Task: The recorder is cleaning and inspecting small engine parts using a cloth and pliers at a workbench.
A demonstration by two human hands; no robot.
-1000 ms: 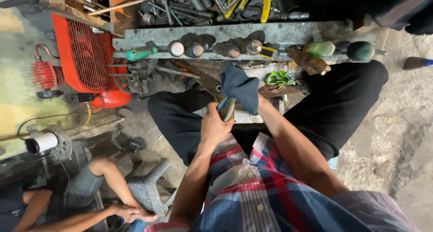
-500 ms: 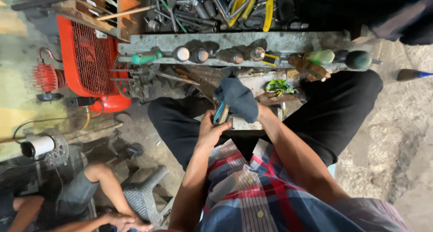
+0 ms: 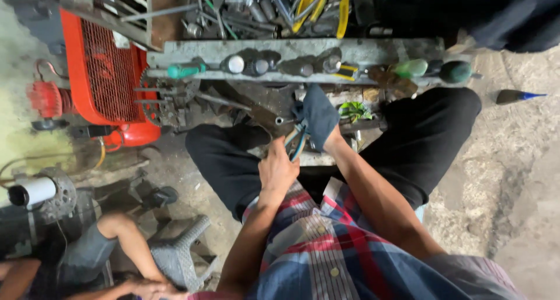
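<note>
Tool rack (image 3: pixel 361 50) just ahead, knees either side, perhaps slim free room above the lap.

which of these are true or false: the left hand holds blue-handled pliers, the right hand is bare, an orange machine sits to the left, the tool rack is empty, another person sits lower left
1. The left hand holds blue-handled pliers. True.
2. The right hand is bare. False: it is covered by a dark glove or cloth.
3. An orange machine sits to the left of the person's legs. True.
4. The tool rack is empty. False: screwdriver handles stick out along it, and more tools lie behind it.
5. Another person sits at lower left. True: a bare leg and arm show beside a grey stool.
</note>
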